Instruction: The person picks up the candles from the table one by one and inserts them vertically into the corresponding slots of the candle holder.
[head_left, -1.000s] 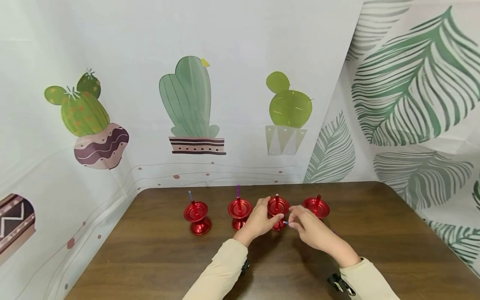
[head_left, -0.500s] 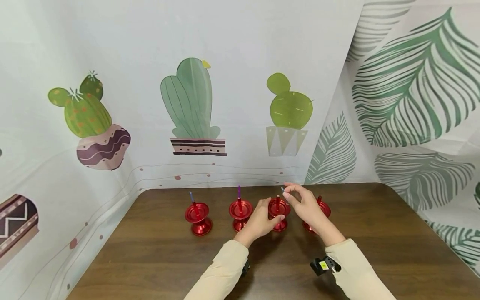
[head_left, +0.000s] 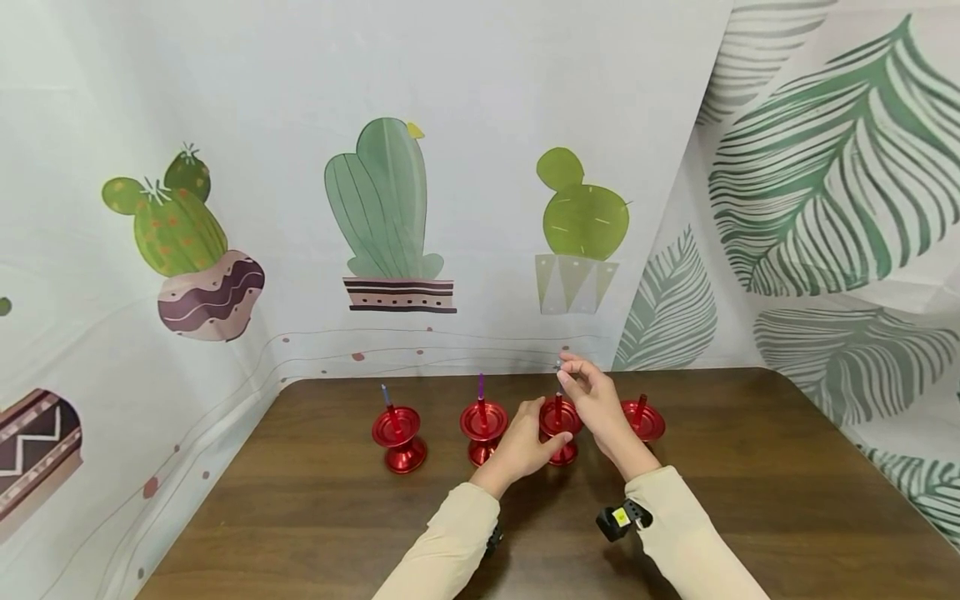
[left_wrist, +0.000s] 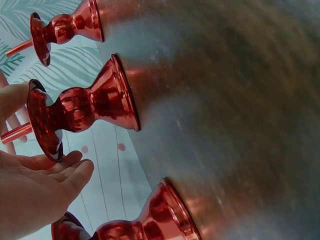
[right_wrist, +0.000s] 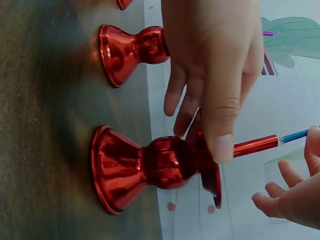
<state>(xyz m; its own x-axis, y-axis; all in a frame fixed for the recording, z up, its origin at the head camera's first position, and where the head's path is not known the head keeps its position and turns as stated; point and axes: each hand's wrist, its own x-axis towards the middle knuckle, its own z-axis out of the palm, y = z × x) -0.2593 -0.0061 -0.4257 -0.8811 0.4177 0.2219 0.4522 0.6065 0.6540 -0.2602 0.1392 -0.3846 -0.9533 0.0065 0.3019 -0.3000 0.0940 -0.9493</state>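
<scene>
My left hand (head_left: 523, 443) holds the dish of the third red metallic candle holder (right_wrist: 167, 162) from the left, thumb on the near side and fingers behind. A red tube (right_wrist: 256, 146) stands up from that dish. Over it my right hand (head_left: 600, 407) pinches a thin blue candle (right_wrist: 298, 135) between thumb and forefinger, its lower end at the tube's mouth. Whether the end sits inside the tube, I cannot tell. In the head view, the leftmost holder (head_left: 405, 454) carries a blue candle (head_left: 386, 395) and the second holder (head_left: 483, 421) a purple candle (head_left: 481, 387).
At the right stands another red holder (head_left: 647, 425) with a bare tube, partly behind my right hand. All stand on a brown wooden table (head_left: 315, 517). A cloth backdrop (head_left: 480, 208) with cacti and leaves hangs behind the table's far edge.
My right hand has risen from beside the third holder's base with the blue candle, then moved left over the tube, turning the candle upright. My left hand has stayed on the holder.
</scene>
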